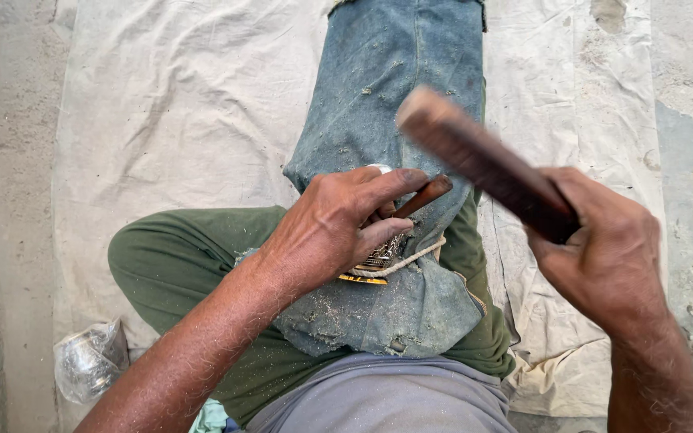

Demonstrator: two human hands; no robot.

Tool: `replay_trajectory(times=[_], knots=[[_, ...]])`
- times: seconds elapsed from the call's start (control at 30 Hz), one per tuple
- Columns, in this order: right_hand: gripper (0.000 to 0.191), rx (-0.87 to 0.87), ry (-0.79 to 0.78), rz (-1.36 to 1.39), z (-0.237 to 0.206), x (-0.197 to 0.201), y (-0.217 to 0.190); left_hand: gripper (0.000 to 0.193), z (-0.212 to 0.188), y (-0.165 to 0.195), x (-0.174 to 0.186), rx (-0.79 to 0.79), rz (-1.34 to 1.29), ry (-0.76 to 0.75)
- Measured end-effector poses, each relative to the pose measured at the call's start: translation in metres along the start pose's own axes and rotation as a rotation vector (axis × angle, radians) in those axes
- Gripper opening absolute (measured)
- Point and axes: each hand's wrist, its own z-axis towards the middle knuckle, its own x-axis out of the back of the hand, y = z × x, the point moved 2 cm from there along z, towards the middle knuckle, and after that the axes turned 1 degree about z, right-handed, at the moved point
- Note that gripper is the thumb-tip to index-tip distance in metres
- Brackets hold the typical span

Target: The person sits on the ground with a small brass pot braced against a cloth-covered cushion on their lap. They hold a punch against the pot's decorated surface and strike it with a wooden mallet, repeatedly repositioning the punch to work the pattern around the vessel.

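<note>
Wooden-handled chisel [420, 198] pinched in left hand [338, 224] over carved workpiece [378, 261] on denim-covered knee [387, 104], right hand [603, 248] clenched around blurred wooden mallet [483, 160], canvas sheet [178, 104] beneath.

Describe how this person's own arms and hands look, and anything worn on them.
Both forearms are bare and hairy, with no sleeves in view. The left hand and right hand wear no gloves, and no watch or wristband shows. Knuckles are creased, nails short; pale dust clings to the left forearm.
</note>
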Motion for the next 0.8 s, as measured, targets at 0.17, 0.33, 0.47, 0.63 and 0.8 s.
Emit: replay_trajectory(times=[0.17, 0.33, 0.47, 0.63, 0.8], knots=[[0.037, -0.258, -0.081, 0.265, 0.003, 0.000, 0.000, 0.052, -0.002, -0.001, 0.001, -0.017, -0.001, 0.033], [0.044, -0.126, 0.039, 0.433, 0.001, 0.008, -0.006, 0.052, -0.004, -0.002, -0.001, 0.012, -0.022, 0.044], [0.044, -0.300, -0.166, 0.060, -0.005, 0.008, -0.001, 0.050, -0.006, -0.002, -0.001, -0.019, -0.006, 0.071], [0.043, -0.155, 0.047, 0.227, -0.009, 0.015, 0.007, 0.051, -0.008, -0.003, -0.001, 0.014, -0.068, 0.099], [0.034, 0.007, -0.106, -0.178, -0.014, 0.019, 0.013, 0.053, -0.011, -0.005, -0.001, -0.008, -0.041, 0.136]])
